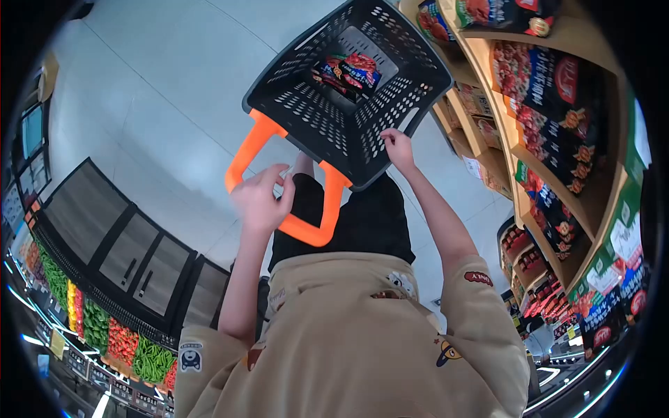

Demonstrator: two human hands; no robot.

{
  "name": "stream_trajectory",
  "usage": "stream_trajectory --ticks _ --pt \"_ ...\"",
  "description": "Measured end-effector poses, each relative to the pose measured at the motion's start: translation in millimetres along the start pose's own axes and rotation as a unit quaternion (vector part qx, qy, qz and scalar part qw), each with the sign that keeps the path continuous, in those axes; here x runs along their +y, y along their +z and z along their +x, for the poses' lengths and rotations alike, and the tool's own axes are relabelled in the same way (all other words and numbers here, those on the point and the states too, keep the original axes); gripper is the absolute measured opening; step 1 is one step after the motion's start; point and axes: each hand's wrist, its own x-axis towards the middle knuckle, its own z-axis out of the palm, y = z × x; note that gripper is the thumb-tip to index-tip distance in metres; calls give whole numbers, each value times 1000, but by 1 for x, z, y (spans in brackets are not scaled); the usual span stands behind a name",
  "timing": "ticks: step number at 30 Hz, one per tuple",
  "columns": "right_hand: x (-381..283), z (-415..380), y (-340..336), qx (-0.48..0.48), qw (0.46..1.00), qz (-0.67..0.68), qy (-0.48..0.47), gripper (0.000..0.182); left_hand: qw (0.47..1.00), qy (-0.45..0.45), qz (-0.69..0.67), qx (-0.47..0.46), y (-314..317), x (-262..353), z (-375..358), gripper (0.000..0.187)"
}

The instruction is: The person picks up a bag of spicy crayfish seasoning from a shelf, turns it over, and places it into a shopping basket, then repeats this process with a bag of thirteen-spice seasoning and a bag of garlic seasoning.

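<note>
A dark grey shopping basket [327, 125] with perforated sides tilts in front of my body, its opening facing me. Dark printed food packages with red pictures [352, 73] lie at its bottom. My right hand [398, 149] is closed on the basket's near right rim, beside a slot in the wall. Hanging toward me is the basket's orange handle [317, 233]. My left hand [261, 196] lies over the left corner of this handle, fingers curved and thumb apart; part of the handle is hidden behind it.
To the right, wooden shelves [498, 115] hold rows of dark printed food bags [557, 139]. On the left stands a dark cabinet [139, 258] with vegetables [115, 334] in coloured rows along it. Pale floor tiles [160, 90] stretch ahead. More shelves stand at lower right.
</note>
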Motion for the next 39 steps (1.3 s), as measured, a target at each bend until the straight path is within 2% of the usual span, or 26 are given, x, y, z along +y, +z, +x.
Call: stream_trajectory --ticks 2,3,6,7,9,11,12,13,15,19,21,23,28,29,31,33,37,39 --pt "-3 -3 3 -7 1000 -1 9 12 1000 -8 5 -1 -24 16 -20 14" --pt "31 86 11 16 1000 -18 -12 13 1000 2 -10 15 27 -6 33 14" --pt "63 133 32 15 998 -39 44 16 1000 5 -4 -5 25 -4 37 14" --pt "59 147 32 2 992 -27 124 18 1000 10 3 -9 26 -5 38 13" --pt "96 184 48 6 976 3 219 25 999 24 -19 -12 29 -9 39 13" --pt "145 215 71 52 935 146 319 35 999 16 -10 -38 28 -9 42 12" --pt "117 218 65 61 899 198 385 39 999 17 -4 -37 30 -9 41 12" --pt "125 227 72 59 874 219 429 39 1000 17 -8 -20 32 -11 38 12" --pt "128 241 80 49 831 239 499 37 999 25 8 -43 30 -13 38 13" --pt "164 260 107 77 784 289 544 31 997 25 18 -67 30 -15 39 13" --pt "179 267 111 106 682 446 570 25 997 45 5 -56 32 -15 41 15" --pt "157 269 105 125 678 447 570 21 996 37 24 -71 32 -13 44 16" --pt "144 277 88 39 602 613 509 29 996 62 19 -56 32 -18 43 16" --pt "140 279 84 41 610 628 482 29 996 69 19 -51 32 -17 44 16" --pt "120 277 75 86 681 571 451 29 998 26 11 -62 31 -12 44 14" --pt "92 267 65 108 725 527 431 28 999 33 6 -43 34 -12 44 13" --pt "36 221 44 129 754 515 387 25 999 22 11 -26 29 -9 43 11" --pt "12 190 31 120 788 467 382 23 1000 21 -4 -7 28 -7 43 11"
